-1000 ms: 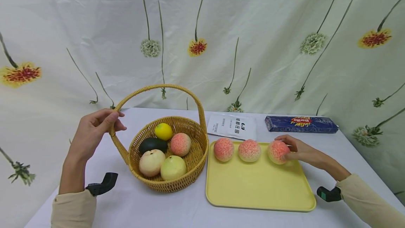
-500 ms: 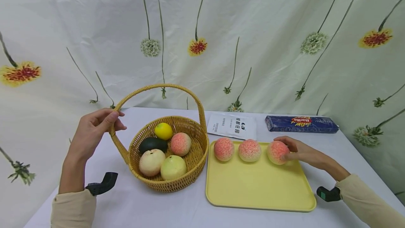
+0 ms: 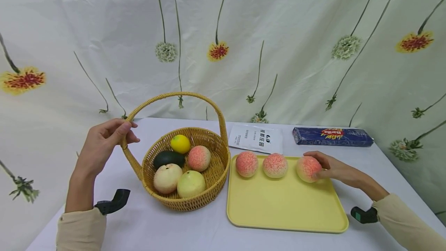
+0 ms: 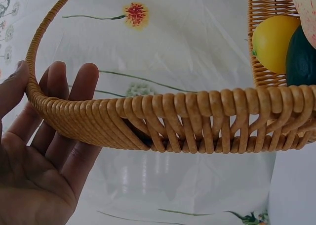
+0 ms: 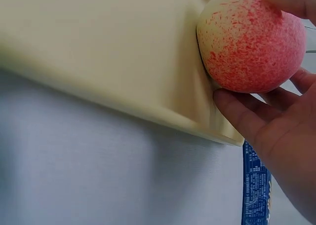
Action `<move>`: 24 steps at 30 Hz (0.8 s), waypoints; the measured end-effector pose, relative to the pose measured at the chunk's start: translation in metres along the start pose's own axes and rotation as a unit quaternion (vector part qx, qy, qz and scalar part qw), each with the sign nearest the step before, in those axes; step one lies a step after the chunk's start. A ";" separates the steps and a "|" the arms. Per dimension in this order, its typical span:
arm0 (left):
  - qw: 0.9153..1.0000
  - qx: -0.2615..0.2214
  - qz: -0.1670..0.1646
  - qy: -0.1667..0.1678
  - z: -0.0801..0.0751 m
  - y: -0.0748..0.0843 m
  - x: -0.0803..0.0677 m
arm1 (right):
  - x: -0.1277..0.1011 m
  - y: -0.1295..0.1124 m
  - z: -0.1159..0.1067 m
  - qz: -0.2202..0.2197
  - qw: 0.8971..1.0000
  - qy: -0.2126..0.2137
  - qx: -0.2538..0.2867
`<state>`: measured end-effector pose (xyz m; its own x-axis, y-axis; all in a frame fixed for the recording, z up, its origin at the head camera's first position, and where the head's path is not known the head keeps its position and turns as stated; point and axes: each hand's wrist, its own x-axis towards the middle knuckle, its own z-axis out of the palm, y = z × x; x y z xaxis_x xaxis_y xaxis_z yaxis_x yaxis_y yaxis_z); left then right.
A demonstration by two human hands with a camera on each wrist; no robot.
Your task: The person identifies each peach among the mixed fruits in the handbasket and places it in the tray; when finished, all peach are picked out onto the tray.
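My left hand [image 3: 104, 142] grips the left side of the handle of a wicker basket [image 3: 188, 203], thumb on one side and fingers on the other. Inside the basket lie a lemon [image 3: 180, 144], a dark green avocado-like fruit [image 3: 168, 159], a peach [image 3: 199, 158], a pale round fruit [image 3: 168, 179] and a light green round fruit [image 3: 191, 184]. At the far right corner of a yellow tray [image 3: 282, 208], my right hand [image 3: 331, 169] holds a pink speckled peach [image 5: 252, 42] between thumb and fingers. Two similar peaches, one left [image 3: 247, 164] and one middle [image 3: 275, 165], line the tray's far edge.
Behind the tray lie a white printed packet [image 3: 256, 138] and a blue Barilla box [image 3: 332, 136]. A flower-printed cloth [image 3: 278, 49] hangs behind the white-covered table [image 3: 167, 227].
My right hand and the peach in it have shifted slightly to the right along the tray's far edge. The left hand stays on the basket handle.
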<state>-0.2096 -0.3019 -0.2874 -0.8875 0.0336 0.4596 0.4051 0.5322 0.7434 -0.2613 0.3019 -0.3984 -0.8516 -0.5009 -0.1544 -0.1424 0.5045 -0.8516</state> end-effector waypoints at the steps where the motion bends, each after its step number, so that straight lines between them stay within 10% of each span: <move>1: 1.000 -0.001 -0.003 0.001 0.000 0.000 0.000 | 0.000 0.000 0.000 0.001 1.000 0.000 -0.001; 24: 1.000 0.004 -0.009 0.001 0.000 0.000 0.000 | 0.001 -0.003 -0.001 0.008 1.000 0.007 -0.010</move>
<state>-0.2094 -0.3020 -0.2875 -0.8941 0.0223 0.4473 0.3874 0.5398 0.7474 -0.2627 0.3005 -0.3957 -0.8610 -0.4829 -0.1598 -0.1391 0.5257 -0.8392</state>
